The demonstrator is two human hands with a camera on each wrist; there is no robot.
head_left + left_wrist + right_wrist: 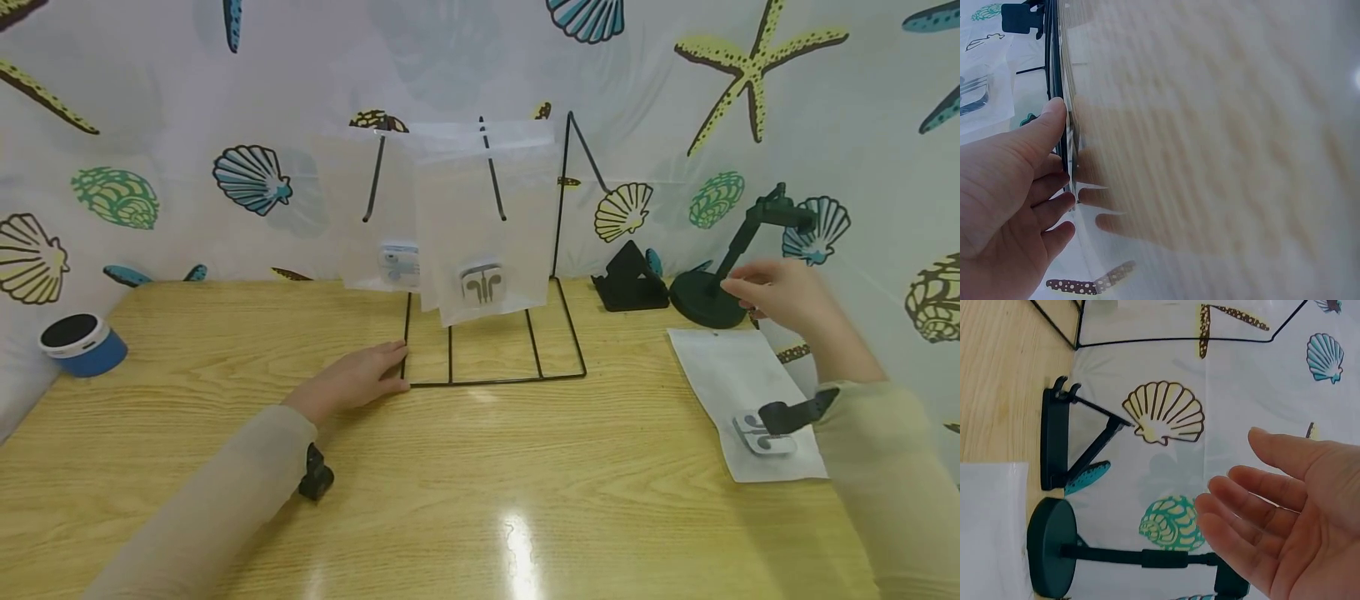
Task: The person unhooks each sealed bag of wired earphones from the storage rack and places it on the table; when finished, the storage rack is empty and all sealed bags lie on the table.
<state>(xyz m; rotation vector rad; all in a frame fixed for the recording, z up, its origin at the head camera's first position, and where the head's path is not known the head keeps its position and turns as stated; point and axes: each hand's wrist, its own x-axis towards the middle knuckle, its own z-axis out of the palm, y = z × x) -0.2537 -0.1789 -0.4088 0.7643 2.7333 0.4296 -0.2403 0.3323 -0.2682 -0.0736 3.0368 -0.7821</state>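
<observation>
The wire rack (495,382) stands just right of your left hand (348,379), its prongs (373,183) aimed toward you; relaxed fingers touch its base. Worktop (525,467) runs between your hands. Nearer you than your loosely curled right hand (783,293), a white bag (716,367) lies lengthwise toward you, slanting rightward, with earphones (752,429) inside.

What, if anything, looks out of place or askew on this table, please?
One earphone packet lies flat near the right edge of the table, while similar packets hang from the black wire rack. The front hanging packet tilts slightly.
</observation>
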